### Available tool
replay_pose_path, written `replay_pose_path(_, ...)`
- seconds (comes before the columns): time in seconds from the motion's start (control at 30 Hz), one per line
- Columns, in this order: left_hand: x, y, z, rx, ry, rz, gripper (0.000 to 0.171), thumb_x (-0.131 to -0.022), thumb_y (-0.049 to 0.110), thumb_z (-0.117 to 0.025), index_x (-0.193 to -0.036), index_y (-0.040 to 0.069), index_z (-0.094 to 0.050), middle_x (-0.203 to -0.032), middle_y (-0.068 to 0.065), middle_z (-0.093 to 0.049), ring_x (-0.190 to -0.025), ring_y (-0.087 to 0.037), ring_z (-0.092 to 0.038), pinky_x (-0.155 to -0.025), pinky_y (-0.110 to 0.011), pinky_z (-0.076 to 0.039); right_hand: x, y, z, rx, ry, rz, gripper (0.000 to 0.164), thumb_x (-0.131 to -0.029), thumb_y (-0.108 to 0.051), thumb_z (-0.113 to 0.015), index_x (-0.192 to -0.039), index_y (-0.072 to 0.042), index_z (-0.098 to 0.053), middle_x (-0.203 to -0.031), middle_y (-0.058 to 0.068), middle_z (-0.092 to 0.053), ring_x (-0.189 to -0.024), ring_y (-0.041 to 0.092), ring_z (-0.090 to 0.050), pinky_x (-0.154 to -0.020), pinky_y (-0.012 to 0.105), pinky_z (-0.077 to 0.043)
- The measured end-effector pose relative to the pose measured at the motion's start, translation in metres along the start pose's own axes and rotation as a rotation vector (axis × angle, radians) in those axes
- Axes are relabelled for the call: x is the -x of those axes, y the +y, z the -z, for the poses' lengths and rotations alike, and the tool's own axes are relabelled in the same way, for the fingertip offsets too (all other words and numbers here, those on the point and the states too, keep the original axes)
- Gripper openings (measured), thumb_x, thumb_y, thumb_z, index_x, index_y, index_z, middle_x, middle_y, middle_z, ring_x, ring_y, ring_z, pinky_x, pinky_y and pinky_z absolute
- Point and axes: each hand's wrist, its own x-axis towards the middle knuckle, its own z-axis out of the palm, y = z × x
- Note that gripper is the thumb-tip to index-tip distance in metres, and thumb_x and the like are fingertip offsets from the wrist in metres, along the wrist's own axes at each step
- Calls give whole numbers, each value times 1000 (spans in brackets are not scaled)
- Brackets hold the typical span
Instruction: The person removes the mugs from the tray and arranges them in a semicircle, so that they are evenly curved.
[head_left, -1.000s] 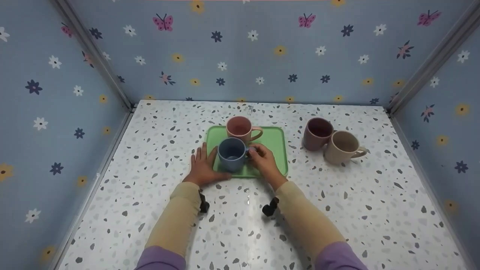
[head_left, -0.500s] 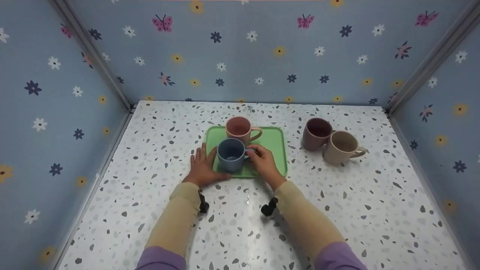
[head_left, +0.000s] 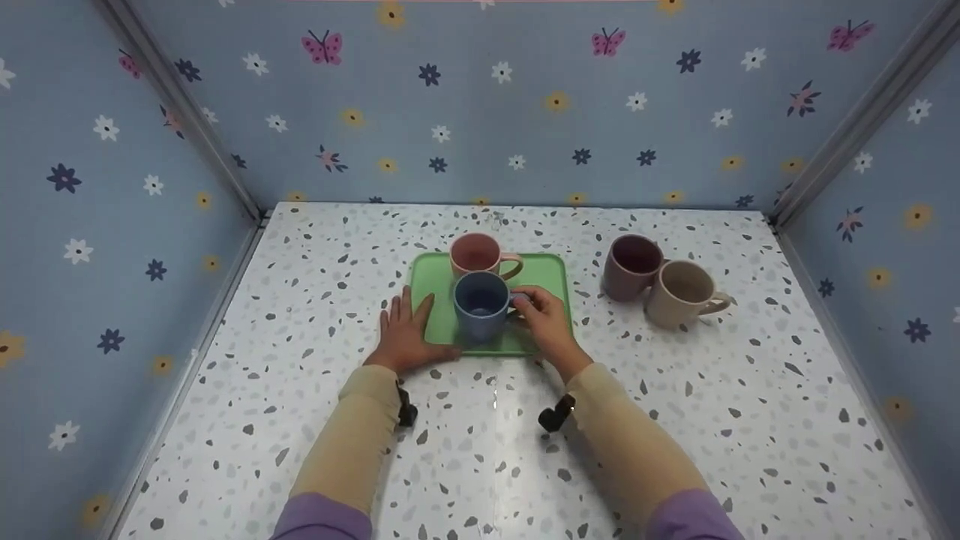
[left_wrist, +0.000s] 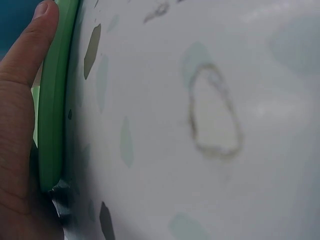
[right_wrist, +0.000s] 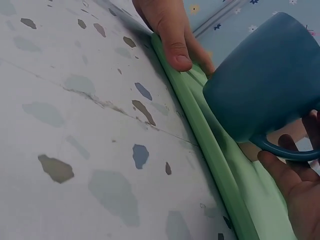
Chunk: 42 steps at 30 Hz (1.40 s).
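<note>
My right hand (head_left: 553,322) pinches the handle of a blue mug (head_left: 481,322) over a green tray (head_left: 551,274). In the right wrist view, the upright mug (right_wrist: 262,80) shows its base raised above the tray. My left hand (head_left: 403,341) lies spread at the tray's front left corner, its thumb (right_wrist: 175,47) along the front rim. The left wrist view shows that thumb against the green tray edge (left_wrist: 52,115). A pink mug (head_left: 474,256), handle to the right, stands on the tray behind the blue one, which partly hides it.
To the right of the tray stand a maroon mug (head_left: 630,274) and a beige mug (head_left: 679,300), side by side on the white speckled table (head_left: 300,300). Blue flowered panels (head_left: 495,112) close off the back and both sides.
My right hand has shifted the blue mug to the right and slightly up, away from my left hand. The left hand, tray and other mugs stay in place.
</note>
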Motion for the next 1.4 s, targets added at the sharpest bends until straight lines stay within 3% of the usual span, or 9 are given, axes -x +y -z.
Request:
replay_pose_path(0.07,0,0,0,-4,-3,-1,129,-68,81,-71,-164,16,-14,-166,-25,13,-152,-47,8,-120,-64,5,0,1,7,-2,2,-12,21,-102,-7,-59,-118,4,-68,-108,15,-70,-95,26,-69,-94,61,-52)
replay_pose_path(0.4,-2,1,0,-4,-7,8,130,-67,82,-72,-164,17,-14,-166,-23,14,-152,-47,8,-120,-64,5,9,-9,41,25,26,5,19,-102,-5,-58,-116,3,-67,-108,16,-69,-96,26,-70,-88,45,-59)
replay_pose_path(0.8,0,3,0,-1,-12,16,127,-70,80,-71,-164,16,-14,-166,-24,15,-152,-48,8,-120,-64,6,26,-18,86,-7,67,7,21,-103,-7,-57,-118,6,-63,-109,17,-67,-99,27,-69,-90,49,-58)
replay_pose_path(1.03,-3,-1,-3,6,-11,17,128,-69,81,-70,-164,16,-13,-166,-23,17,-152,-47,11,-119,-64,8,35,-21,115,-13,108,30,19,-103,-5,-57,-116,6,-62,-105,12,-67,-97,25,-68,-87,43,-60)
replay_pose_path(1.4,-2,1,-1,-3,-24,28,129,-69,84,-68,-164,18,-11,-166,-22,18,-152,-45,11,-120,-62,8,53,-31,160,90,156,-15,18,-104,-12,-56,-117,0,-60,-107,3,-68,-100,17,-68,-91,43,-58)
